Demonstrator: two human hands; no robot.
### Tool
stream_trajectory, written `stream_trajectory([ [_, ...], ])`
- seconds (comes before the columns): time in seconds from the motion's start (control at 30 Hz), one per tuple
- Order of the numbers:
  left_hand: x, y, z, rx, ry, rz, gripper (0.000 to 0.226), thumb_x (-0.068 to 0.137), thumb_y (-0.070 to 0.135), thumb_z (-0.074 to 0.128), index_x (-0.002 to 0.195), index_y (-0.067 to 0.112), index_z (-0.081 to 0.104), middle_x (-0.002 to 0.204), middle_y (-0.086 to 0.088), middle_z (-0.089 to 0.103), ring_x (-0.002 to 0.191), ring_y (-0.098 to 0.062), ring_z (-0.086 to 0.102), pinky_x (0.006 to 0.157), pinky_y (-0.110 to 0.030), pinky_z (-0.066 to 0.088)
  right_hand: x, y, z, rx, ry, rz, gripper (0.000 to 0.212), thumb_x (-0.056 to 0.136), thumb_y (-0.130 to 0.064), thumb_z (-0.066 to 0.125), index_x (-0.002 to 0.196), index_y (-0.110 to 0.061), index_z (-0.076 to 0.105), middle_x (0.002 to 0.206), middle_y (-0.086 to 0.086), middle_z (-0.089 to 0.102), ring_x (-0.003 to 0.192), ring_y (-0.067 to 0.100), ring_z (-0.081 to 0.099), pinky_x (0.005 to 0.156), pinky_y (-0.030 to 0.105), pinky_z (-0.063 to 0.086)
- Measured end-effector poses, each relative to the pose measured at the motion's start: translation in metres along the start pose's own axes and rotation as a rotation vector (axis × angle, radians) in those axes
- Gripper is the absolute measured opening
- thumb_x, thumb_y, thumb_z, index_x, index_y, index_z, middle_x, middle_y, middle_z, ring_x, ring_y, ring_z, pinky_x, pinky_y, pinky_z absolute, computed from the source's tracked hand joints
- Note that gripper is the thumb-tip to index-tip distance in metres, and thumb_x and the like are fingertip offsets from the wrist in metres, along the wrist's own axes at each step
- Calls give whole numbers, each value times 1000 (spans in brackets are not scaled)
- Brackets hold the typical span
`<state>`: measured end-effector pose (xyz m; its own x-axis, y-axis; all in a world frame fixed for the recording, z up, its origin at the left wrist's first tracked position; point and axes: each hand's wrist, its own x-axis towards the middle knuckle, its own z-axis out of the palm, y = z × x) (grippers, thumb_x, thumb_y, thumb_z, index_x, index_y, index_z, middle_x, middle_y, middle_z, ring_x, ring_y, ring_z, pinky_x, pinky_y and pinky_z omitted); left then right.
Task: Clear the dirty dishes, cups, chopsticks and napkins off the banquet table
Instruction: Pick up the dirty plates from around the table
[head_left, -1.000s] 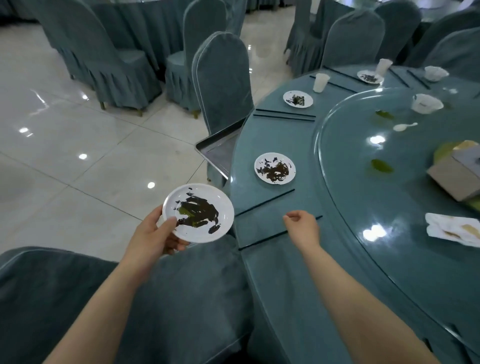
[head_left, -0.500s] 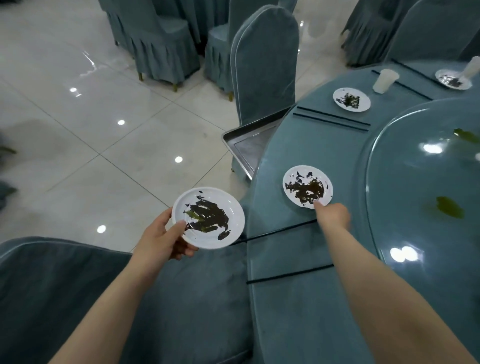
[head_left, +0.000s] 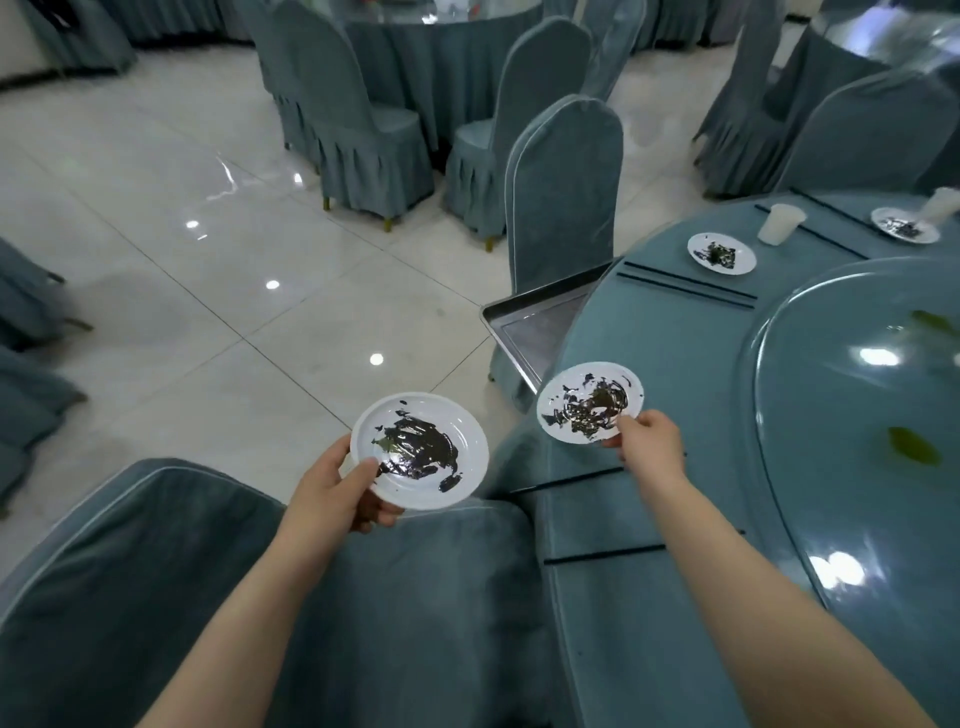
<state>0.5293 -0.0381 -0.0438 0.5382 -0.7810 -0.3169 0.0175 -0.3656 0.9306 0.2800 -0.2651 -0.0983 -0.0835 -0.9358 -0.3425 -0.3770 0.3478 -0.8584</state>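
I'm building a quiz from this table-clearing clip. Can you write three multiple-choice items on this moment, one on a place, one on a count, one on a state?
1. Where is the metal tray?
A. On the chair seat beside the table
B. On the glass turntable
C. On the floor

2. How many dirty white plates are in view?
A. Two
B. Four
C. Six

3. What is the right hand doing?
A. Resting flat on the table
B. Pinching a plate by its rim
C. Holding chopsticks

Answers:
1. A: the tray sits on the chair at the edge of the table.
2. B: the left hand holds one plate, the right hand holds a second plate, and a third plate and fourth plate lie further along the table.
3. B: its fingers grip the near edge of the second plate.
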Motion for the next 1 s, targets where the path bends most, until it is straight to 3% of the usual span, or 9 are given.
stream_trajectory([
  [0.1, -20, 2, -36, 1, 19, 46, 23, 97, 22, 46, 110, 38, 56, 69, -15, 71, 54, -20, 65, 50, -25, 48, -52, -27, 21, 49, -112, -99, 6, 85, -14, 50, 82, -11, 53, 61, 4, 69, 54, 15, 59, 47, 26, 38],
  [0.23, -59, -1, -95, -49, 63, 118, 25, 95, 23, 45, 113, 39, 54, 72, -13, 72, 54, -18, 63, 57, -32, 48, -140, -68, 52, 154, -248, -198, 11, 89, -15, 51, 78, -12, 48, 53, 2, 66, 35, 4, 45, 34, 17, 30],
  [0.47, -151, -32, -231, -154, 211, 165, 26, 98, 23, 45, 119, 38, 50, 68, -11, 72, 50, -16, 63, 44, -21, 46, -316, -103, 132, 281, -571, -219, 12, 90, -10, 52, 78, -12, 51, 55, 8, 64, 39, 8, 39, 36, 17, 28],
  [0.77, -247, -89, -376, -237, 397, 116, 27, 100, 25, 41, 123, 33, 52, 72, -18, 72, 53, -20, 64, 43, -21, 44, -486, -90, 271, -24, -834, -400, 10, 86, -16, 61, 85, -15, 51, 52, 1, 64, 37, 3, 46, 38, 16, 35],
  [1.0, -250, -109, -447, -299, 429, 106, 23, 101, 27, 39, 116, 32, 56, 71, -18, 70, 50, -19, 60, 44, -20, 44, -535, -88, 355, -260, -963, -555, 20, 90, -27, 53, 110, -32, 56, 84, -4, 71, 64, 8, 66, 59, 23, 45],
])
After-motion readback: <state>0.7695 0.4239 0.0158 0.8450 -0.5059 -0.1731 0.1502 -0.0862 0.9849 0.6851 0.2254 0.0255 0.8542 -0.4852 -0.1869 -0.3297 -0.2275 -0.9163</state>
